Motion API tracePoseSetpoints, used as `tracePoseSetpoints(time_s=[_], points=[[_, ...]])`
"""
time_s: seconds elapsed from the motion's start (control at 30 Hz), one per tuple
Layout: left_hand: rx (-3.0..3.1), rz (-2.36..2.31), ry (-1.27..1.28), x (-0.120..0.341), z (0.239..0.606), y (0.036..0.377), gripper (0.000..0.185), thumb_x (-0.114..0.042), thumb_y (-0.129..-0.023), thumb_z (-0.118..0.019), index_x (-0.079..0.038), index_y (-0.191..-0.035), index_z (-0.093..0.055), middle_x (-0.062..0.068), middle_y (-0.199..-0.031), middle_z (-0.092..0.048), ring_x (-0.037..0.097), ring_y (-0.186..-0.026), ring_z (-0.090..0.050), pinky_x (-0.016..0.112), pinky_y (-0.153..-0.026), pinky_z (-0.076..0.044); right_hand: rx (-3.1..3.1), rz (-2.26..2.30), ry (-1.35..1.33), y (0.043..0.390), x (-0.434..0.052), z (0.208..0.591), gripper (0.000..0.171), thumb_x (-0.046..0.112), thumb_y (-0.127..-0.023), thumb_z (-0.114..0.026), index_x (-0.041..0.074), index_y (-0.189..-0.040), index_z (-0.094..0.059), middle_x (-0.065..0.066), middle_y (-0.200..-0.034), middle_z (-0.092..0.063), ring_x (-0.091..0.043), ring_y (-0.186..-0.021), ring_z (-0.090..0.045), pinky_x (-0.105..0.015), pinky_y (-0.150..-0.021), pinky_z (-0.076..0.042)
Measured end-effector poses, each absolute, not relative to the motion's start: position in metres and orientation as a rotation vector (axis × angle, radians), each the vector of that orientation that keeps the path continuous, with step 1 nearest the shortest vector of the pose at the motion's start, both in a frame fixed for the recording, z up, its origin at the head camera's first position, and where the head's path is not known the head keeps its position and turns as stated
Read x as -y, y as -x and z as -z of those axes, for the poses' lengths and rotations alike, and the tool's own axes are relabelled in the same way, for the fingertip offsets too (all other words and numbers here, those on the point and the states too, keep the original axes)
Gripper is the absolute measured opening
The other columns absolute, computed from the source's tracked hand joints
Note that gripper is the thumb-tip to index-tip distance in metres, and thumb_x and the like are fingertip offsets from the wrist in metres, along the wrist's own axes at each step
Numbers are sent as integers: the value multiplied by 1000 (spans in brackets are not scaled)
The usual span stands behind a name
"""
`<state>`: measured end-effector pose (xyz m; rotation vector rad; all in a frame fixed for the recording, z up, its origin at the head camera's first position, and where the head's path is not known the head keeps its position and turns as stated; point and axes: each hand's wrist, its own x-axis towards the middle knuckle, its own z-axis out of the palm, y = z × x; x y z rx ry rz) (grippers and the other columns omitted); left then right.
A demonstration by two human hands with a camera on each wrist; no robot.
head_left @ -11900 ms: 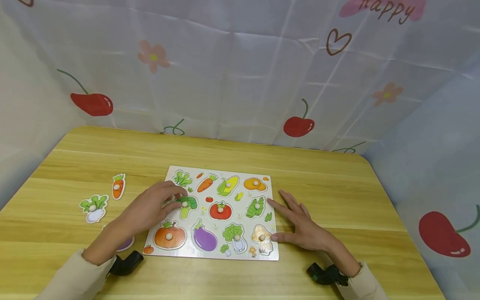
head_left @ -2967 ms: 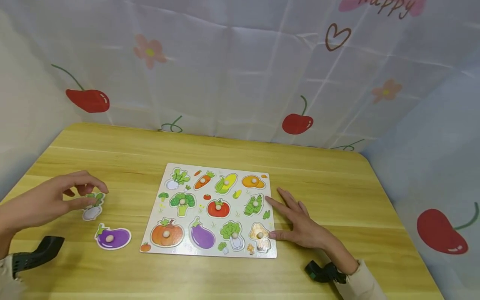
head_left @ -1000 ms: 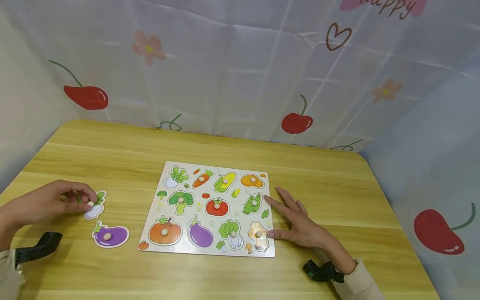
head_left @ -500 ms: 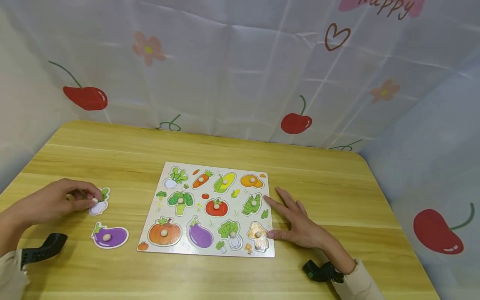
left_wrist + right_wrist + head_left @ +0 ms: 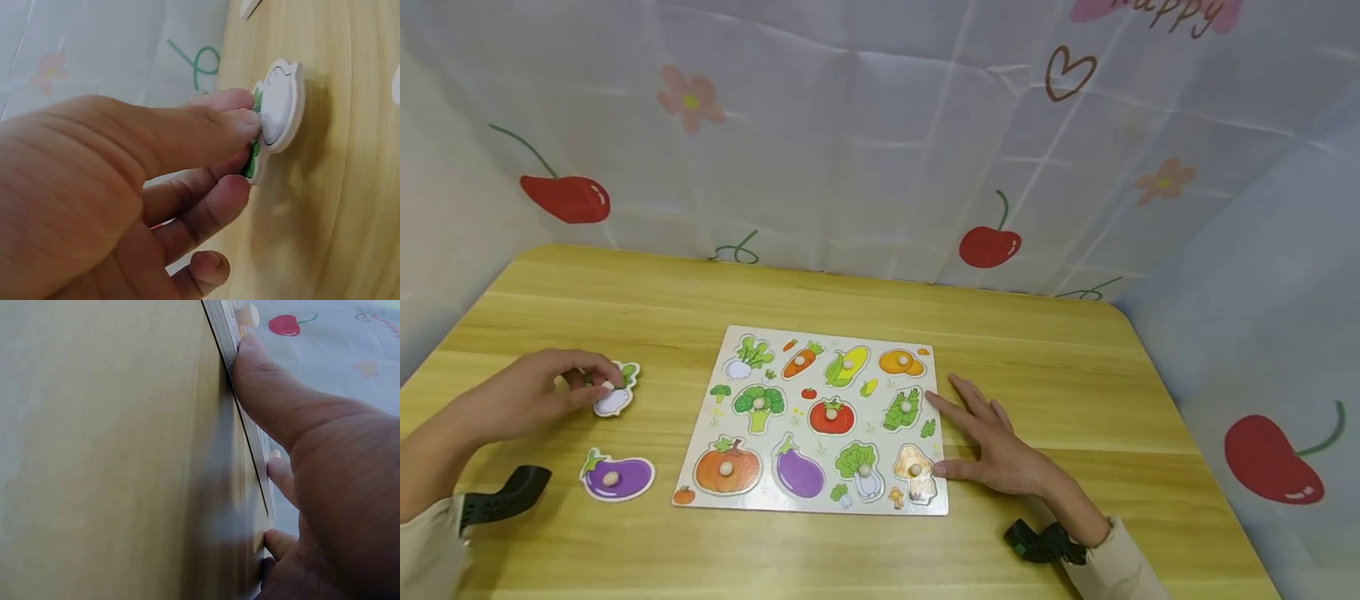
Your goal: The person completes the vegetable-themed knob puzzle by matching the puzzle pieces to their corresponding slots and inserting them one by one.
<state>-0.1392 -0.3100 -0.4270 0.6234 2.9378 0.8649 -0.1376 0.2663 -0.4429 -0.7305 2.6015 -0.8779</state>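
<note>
My left hand (image 5: 542,393) pinches the knob of a white turnip puzzle piece (image 5: 613,402) with green leaves, left of the board. In the left wrist view this turnip piece (image 5: 278,106) hangs tilted just off the table, its shadow beside it; fingers hide part of the leaves. A purple eggplant piece (image 5: 619,479) with a knob lies on the table below that hand. The vegetable puzzle board (image 5: 865,437) sits mid-table. At its right edge rests my right hand (image 5: 1000,446), fingers spread, thumb and index finger touching the board; the right wrist view shows the thumb (image 5: 269,381) against the edge.
Knobbed pieces such as the carrot (image 5: 802,360), broccoli (image 5: 760,407) and pumpkin (image 5: 727,467) sit in the board. Its turnip picture (image 5: 739,369) and eggplant picture (image 5: 799,473) have no knob. A printed curtain (image 5: 850,150) hangs behind the wooden table (image 5: 850,550).
The loose carrot piece from earliest is now in the board. My left hand has gone from the board to the turnip piece, gripped it and shifted it rightward. My right hand stays put.
</note>
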Motion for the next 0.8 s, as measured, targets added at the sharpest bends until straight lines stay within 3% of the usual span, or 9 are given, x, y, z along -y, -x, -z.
tracePoseSetpoints(time_s=[0.47, 0.8], points=[[-2928, -822, -779, 264, 413, 165, 24, 4, -85, -74, -16, -97, -69, -9, -92, -64, 0, -81, -51, 21, -68, -48, -2589, 890, 712, 137, -266, 443, 91, 45, -82, -80, 27, -158, -32, -16, -168, -4, -41, -154, 1, -70, -114, 4], [-2736, -797, -778, 228, 401, 188, 22, 5, -90, -66, -17, -94, -69, -3, -95, -65, 13, -84, -54, 24, -71, -50, -2598, 888, 717, 137, -266, 445, 91, 44, -83, -79, 26, -158, -32, -17, -168, -5, -42, -154, 1, -70, -114, 4]])
